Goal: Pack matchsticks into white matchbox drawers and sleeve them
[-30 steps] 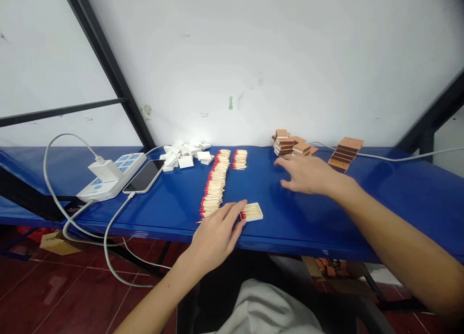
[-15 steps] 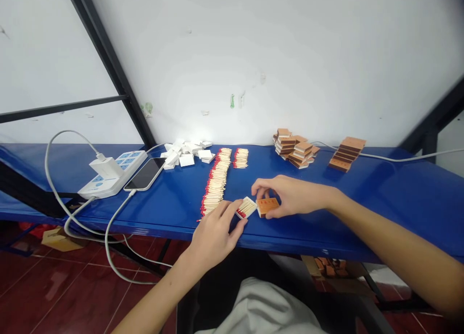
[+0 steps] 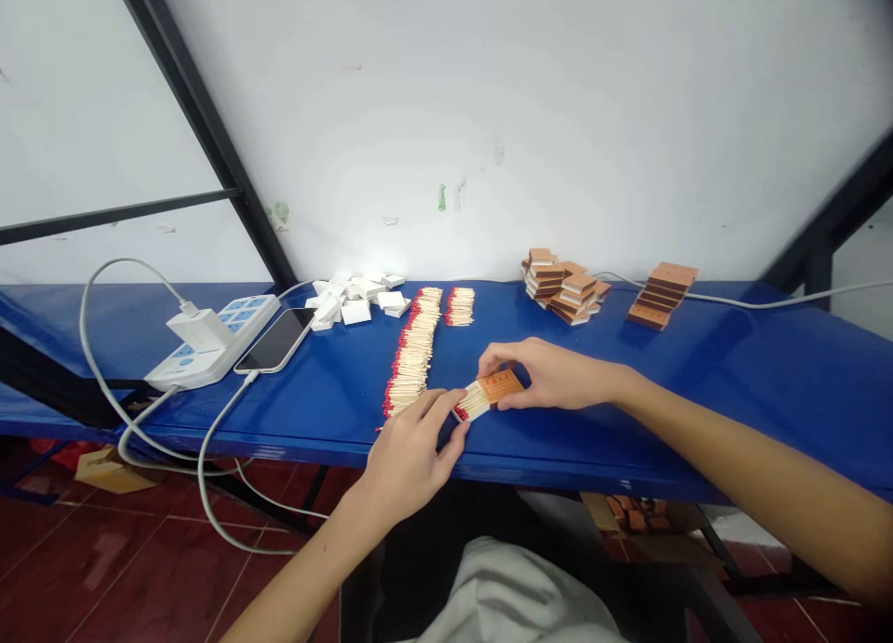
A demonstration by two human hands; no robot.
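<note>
- Fingers of the left hand are closed in a pinch on the outer end of a white tray of matches; the hand lies at 8 o'clock from the tray, palm down, its forearm running toward 7 o'clock.
- The right hand comes in from 3 o'clock with its fingers curled around a brown sleeve, thumb on the near side and forefinger on the far side, gripping it by its edges.
- The tray and sleeve sit between the hands near the front edge of the blue tabletop, the tray partly inside the sleeve, red match heads toward 8 o'clock; whether they touch the surface cannot be told.
- Half a second ago the two parts met only end to end; a second ago the right hand was spread by the sleeve pile.
- Seen from the tray, that pile lies at 1 o'clock, the long match row at 10 and the short match row at 12; all three look unchanged over the last half second.
</note>
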